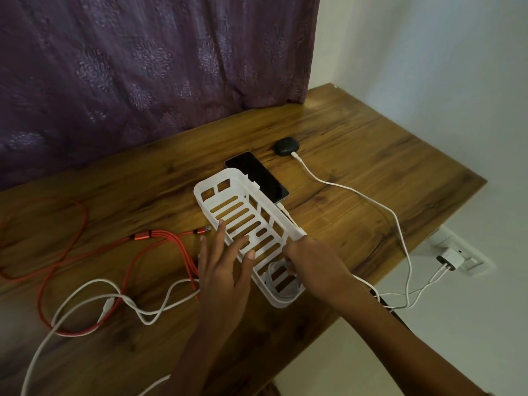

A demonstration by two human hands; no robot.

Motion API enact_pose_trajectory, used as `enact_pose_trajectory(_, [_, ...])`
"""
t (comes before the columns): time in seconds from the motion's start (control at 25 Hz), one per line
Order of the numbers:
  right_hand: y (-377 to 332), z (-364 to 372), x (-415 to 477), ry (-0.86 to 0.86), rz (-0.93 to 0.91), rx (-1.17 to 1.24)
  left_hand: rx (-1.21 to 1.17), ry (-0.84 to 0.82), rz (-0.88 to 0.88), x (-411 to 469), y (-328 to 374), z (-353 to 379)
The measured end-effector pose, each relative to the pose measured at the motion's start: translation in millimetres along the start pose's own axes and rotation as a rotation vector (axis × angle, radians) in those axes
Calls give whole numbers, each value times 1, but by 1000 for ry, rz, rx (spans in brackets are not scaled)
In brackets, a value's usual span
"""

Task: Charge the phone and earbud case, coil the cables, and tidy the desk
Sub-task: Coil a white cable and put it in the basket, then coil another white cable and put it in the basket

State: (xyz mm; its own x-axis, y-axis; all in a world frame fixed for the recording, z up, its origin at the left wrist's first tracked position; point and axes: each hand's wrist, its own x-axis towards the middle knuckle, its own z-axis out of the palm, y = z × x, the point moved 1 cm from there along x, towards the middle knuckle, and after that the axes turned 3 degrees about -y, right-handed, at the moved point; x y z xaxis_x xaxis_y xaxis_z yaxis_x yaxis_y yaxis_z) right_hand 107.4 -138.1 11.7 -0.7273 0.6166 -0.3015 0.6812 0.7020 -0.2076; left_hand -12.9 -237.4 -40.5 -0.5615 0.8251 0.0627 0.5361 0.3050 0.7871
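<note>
A white slotted basket point(213, 187) lies on the wooden desk point(357, 155). A coiled white cable point(271, 282) rests in its near end, and my right hand point(314, 264) reaches in there with its fingers on the coil. My left hand point(225, 264) lies spread over the basket's left rim, fingers apart. A black phone point(257, 174) lies behind the basket with a white cable plugged in. The dark earbud case point(286, 146) sits further back, and a white charging cable point(357, 192) runs from it to the wall adapter point(449, 260).
A loose red multi-head cable point(160, 235) sprawls over the left of the desk. A loose white cable point(114, 298) crosses it near the front edge. A purple curtain point(143, 67) hangs behind the desk. The wall socket is below the desk's right edge.
</note>
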Motion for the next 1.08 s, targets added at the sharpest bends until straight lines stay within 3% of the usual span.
enact_pose_trajectory(0.32, [-8,-4,-6,57,5,17,-62,-12,28,-8,10,-17])
enact_pose_trajectory(0.6, [-65,-25,-5,365,-81,83,-17,91,-3,-29,-8,-69])
enact_pose_trajectory(0.72, [-107,-23,-3,387,-154,110,25,188,-24,-43,-30,-105])
enact_pose_trajectory(0.84, [-142,-8,-3,309,-236,184,44,291,-59,-62,-53,-136])
enact_pose_trajectory(0.96, [-164,14,-12,87,-288,318,13,362,-22,-84,-72,-158])
enact_pose_trajectory(1.08, [-176,45,-24,-103,-313,283,12,372,-53,-104,-84,-170])
